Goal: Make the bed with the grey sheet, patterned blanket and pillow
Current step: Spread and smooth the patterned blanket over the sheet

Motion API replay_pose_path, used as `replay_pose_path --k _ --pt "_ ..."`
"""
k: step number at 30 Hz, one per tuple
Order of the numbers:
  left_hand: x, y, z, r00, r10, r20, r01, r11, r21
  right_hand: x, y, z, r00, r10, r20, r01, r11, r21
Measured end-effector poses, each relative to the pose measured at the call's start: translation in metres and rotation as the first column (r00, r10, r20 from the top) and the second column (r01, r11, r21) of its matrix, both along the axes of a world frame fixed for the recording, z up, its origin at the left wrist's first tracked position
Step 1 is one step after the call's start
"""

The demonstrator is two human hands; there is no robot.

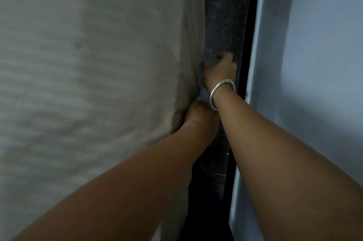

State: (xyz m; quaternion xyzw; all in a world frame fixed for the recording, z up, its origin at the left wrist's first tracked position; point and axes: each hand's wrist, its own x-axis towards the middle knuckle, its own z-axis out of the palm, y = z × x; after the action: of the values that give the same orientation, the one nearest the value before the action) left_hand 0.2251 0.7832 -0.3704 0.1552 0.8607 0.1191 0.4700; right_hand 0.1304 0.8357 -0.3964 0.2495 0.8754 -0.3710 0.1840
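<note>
Head view: left hand (198,116) and right hand (220,72) touch rumpled grey sheet's (88,64) edge.

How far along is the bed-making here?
Early. Done: the grey sheet is spread over the bed, though rippled. In hand: the left hand and right hand work at its edge beside the dark speckled strip, by the blue wall, fingertips hidden. Left: no patterned blanket or pillow is in view, so both seemingly remain.
</note>
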Motion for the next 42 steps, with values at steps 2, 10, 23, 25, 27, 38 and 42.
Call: replay_pose_path --k 2,10,23,25,27,38,42 --pt "-0.005 0.015 0.015 0.905 -0.292 -0.309 0.274 0.957 -0.1 -0.013 -0.002 0.024 0.97 -0.046 -0.238 0.052 0.999 0.017" --pt "-0.057 -0.099 0.093 0.526 0.045 -0.85 0.081 0.992 0.102 -0.074 -0.099 0.113 0.52 0.365 -0.772 -0.259 0.929 0.265" --pt "-0.003 -0.339 0.089 0.294 0.546 -0.784 -0.891 0.455 -0.017 -0.052 -0.298 0.116 -0.103 0.986 -0.134 -0.779 0.003 0.627" --pt "0.006 -0.356 0.088 0.263 0.576 -0.774 -0.92 0.393 -0.02 -0.04 -0.326 0.118 -0.163 0.981 -0.106 -0.788 -0.065 0.612" --pt "0.016 -0.367 0.087 0.212 0.595 -0.775 -0.941 0.337 0.001 -0.025 -0.35 0.119 -0.217 0.973 -0.08 -0.799 -0.13 0.587" --pt "0.103 -0.406 0.08 0.019 0.62 -0.785 -0.994 0.094 0.051 0.065 -0.424 0.119 -0.383 0.924 -0.003 -0.749 -0.308 0.586" --pt "0.14 -0.412 0.081 0.01 0.629 -0.778 -0.997 0.061 0.036 0.09 -0.44 0.119 -0.483 0.874 0.055 -0.696 -0.421 0.581"
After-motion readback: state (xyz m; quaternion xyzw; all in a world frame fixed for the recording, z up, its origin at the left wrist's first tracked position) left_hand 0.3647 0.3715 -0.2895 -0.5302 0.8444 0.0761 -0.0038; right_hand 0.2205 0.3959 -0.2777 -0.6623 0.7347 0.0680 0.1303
